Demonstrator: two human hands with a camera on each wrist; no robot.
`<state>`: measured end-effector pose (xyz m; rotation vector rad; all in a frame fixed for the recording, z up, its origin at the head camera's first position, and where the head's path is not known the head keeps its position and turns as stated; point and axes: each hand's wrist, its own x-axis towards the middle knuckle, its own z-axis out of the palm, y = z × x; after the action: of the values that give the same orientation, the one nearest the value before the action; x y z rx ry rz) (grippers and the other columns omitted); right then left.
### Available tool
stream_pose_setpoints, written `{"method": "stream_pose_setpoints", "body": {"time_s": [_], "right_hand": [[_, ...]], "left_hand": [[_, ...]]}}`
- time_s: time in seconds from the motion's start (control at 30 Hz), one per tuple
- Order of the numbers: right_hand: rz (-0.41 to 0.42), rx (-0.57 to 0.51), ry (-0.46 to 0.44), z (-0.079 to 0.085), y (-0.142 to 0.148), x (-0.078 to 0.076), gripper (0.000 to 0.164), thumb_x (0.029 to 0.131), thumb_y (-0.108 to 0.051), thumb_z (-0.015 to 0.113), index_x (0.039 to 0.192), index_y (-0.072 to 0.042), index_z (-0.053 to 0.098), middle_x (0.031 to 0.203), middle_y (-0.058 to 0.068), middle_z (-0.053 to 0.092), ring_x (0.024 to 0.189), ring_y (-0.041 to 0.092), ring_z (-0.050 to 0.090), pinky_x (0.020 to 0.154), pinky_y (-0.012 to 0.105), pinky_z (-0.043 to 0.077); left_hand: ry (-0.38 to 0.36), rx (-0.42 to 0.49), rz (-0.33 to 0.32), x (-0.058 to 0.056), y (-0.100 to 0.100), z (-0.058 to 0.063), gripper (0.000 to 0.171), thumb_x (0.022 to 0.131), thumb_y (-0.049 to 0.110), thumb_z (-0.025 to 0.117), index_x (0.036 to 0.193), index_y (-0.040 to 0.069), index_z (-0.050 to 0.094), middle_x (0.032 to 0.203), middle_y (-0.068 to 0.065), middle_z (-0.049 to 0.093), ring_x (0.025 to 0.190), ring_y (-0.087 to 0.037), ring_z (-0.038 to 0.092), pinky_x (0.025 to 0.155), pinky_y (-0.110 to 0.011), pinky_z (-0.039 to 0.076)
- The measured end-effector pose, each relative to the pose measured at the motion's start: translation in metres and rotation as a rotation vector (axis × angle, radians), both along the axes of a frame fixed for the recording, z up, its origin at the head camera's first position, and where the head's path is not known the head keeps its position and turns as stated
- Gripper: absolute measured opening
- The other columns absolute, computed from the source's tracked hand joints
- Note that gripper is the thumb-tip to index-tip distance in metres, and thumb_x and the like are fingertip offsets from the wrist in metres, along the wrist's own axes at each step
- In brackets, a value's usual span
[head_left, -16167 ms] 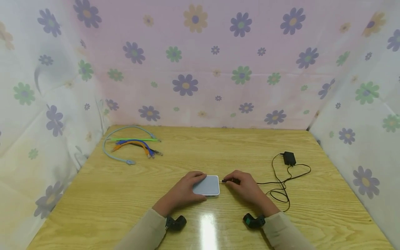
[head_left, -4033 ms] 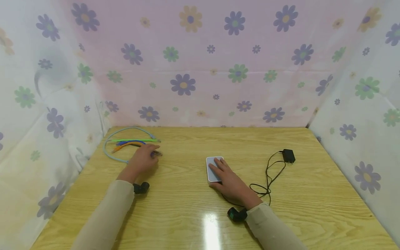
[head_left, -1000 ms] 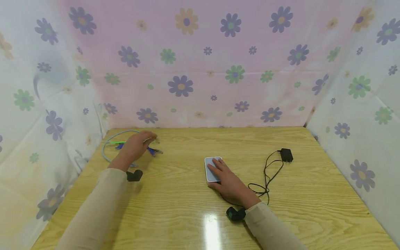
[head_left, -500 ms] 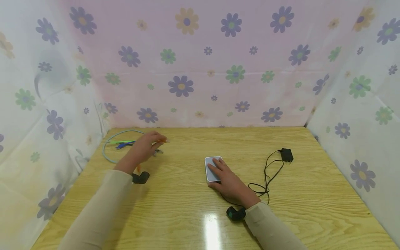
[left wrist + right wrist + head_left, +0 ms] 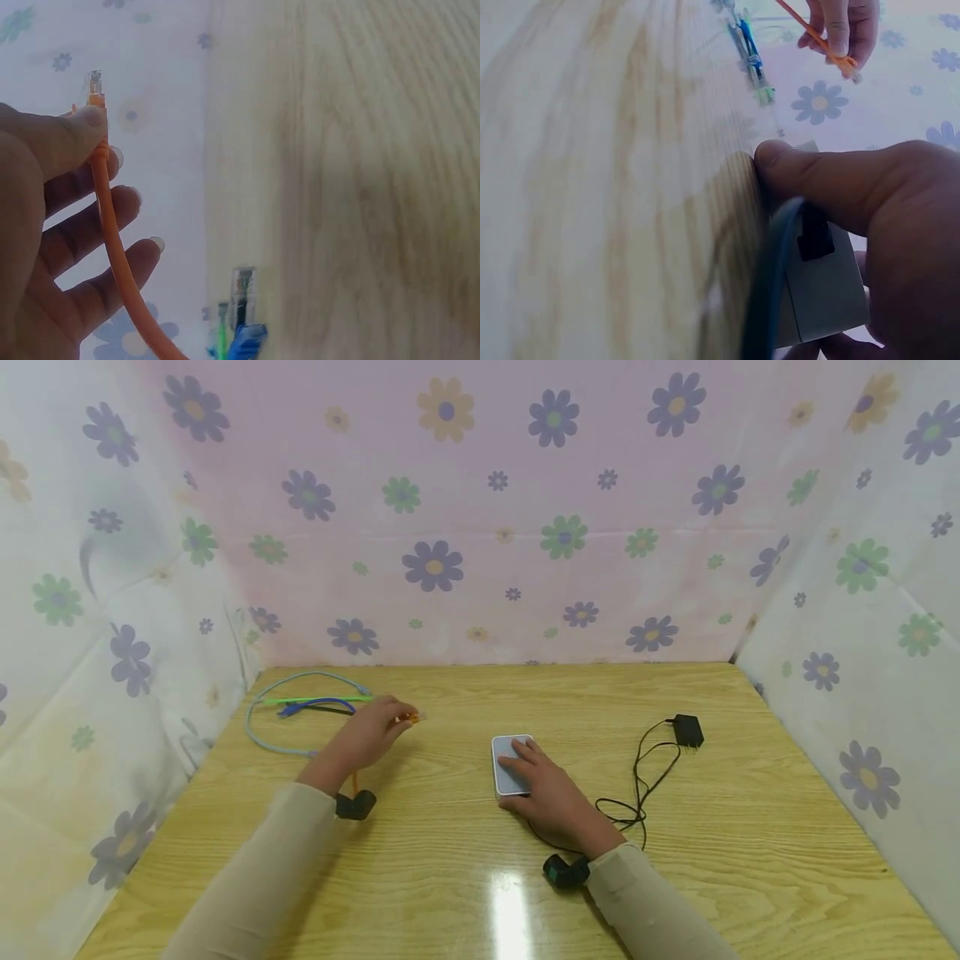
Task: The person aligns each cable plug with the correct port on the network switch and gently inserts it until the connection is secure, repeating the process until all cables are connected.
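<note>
My left hand [image 5: 369, 732] pinches an orange network cable [image 5: 111, 217] just behind its clear plug, between thumb and forefinger. In the left wrist view the plug [image 5: 95, 82] sticks up past the thumb, and the cord hangs down along the spread fingers. My right hand [image 5: 553, 789] grips a small white box with a grey top [image 5: 506, 775], fingers over the top and thumb along the near side. The right wrist view shows a black plug [image 5: 814, 241] in the side of the box, its cord curving close to the camera.
At the back left lie a light blue cable [image 5: 260, 739], a green one [image 5: 288, 700], a blue one [image 5: 324, 701] and a black one [image 5: 330, 709]. A black power adapter [image 5: 687, 731] lies to the right, its looped cord [image 5: 637, 814] running to the box.
Over the last second my left hand has lifted the orange cable off the pile and carried it right, towards the box. Earlier the box was turned and shifted; my right hand now stays still on it.
</note>
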<state>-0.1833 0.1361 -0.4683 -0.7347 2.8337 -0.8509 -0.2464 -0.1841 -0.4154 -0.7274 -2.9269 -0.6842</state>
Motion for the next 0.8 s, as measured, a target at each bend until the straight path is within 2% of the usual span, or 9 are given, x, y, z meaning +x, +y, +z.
{"method": "stream_pose_setpoints", "body": {"time_s": [0.27,0.57,0.8], "right_hand": [[-0.002,-0.031,-0.004,0.001,0.000,-0.002,0.061,0.089,-0.038,0.069,0.144,-0.022,0.048,0.160,0.007,0.027,0.150,0.028,0.016,0.109,0.051,0.039],[-0.003,-0.026,-0.010,0.000,0.000,-0.001,0.061,0.089,-0.040,0.068,0.145,-0.022,0.048,0.160,0.007,0.026,0.150,0.029,0.016,0.111,0.052,0.036],[-0.014,-0.027,0.000,-0.001,0.000,-0.002,0.061,0.089,-0.040,0.069,0.144,-0.023,0.049,0.160,0.006,0.028,0.150,0.029,0.016,0.110,0.053,0.037]], "left_hand": [[-0.081,0.000,-0.012,0.005,0.009,-0.012,0.027,0.101,0.020,0.052,0.123,0.010,0.064,0.108,-0.006,0.062,0.095,-0.020,0.061,0.081,-0.039,0.052],[-0.131,0.038,-0.041,0.006,0.017,-0.025,0.026,0.098,0.019,0.057,0.120,0.008,0.066,0.104,-0.006,0.065,0.090,-0.018,0.062,0.076,-0.035,0.053],[-0.149,0.068,-0.053,0.007,0.024,-0.035,0.022,0.096,0.020,0.061,0.114,0.011,0.069,0.102,-0.001,0.066,0.089,-0.014,0.061,0.078,-0.033,0.053]]}}
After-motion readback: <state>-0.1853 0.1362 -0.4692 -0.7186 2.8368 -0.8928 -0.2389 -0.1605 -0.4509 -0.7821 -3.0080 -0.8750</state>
